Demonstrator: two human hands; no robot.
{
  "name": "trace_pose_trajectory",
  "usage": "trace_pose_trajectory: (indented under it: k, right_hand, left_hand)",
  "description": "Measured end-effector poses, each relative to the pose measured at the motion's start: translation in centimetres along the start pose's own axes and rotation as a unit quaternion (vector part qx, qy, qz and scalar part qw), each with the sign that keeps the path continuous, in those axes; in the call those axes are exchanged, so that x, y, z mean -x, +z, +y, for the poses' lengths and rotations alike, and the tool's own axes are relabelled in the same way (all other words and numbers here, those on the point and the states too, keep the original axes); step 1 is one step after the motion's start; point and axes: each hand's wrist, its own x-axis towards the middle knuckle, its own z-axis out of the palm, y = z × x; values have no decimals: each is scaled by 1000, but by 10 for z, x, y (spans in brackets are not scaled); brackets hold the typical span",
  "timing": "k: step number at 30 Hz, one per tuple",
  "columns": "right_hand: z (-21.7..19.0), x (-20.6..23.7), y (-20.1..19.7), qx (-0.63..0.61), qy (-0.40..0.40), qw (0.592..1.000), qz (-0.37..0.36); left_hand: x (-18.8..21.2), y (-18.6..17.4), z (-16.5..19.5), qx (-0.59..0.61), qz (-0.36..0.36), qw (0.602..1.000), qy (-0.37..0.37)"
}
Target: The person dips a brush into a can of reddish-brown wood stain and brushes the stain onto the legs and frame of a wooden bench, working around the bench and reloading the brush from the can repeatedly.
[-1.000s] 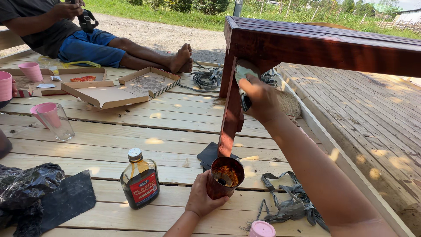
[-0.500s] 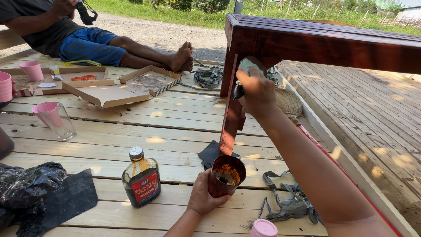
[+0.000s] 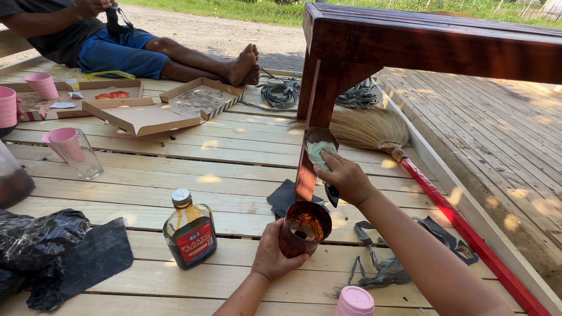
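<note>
The left hand [image 3: 274,253] is closed around a small brown cup [image 3: 304,227], gripping its side from below and left. The cup is held upright just above the pale wooden deck [image 3: 234,169], directly at the foot of the bench leg [image 3: 313,131]. Its inside is coated with an orange-brown residue and a dark liquid shows at the bottom.

The right hand [image 3: 346,177] is closed on a stained sponge pad [image 3: 319,149], with the fingers curled over it. The pad is pressed flat against the bench leg at about mid-height, above the cup. A dark tail of the pad hangs below the hand.

The bench [image 3: 433,41] is dark red-brown and glossy, and its top runs toward the right edge of the view. A dark cloth [image 3: 285,196] lies on the deck at the base of the leg, just behind the cup.

A flat glass bottle [image 3: 189,230] with dark liquid, a red label and a pale cap stands left of the cup, near the left hand. A pink cap [image 3: 354,301] sits at the lower edge. A broom [image 3: 374,130] with a red handle lies right of the leg.

Further left are a clear glass [image 3: 79,153], black plastic [image 3: 41,248] and 2 open cardboard boxes [image 3: 146,111]. Another person [image 3: 117,41] sits at the top left, legs stretched out.
</note>
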Motion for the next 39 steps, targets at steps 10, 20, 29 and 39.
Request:
trace_pose_trajectory:
  k: [10,20,29,39]
  right_hand:
    - [44,-42,-29,-63,29,990,123]
    - [-35,48,32,-169,31,978,-122]
    - [17,36,18,-61,17,998,1]
    - [-42,78,36,-413,181,885,-117]
  left_hand:
    - [9,-5,7,98,-22,994,-45]
    - [22,-25,-8,28,0,997,-68]
    - [21,-21,-17,5,-9,998,-66]
    - [21,-18,-20,-1,-6,998,-59]
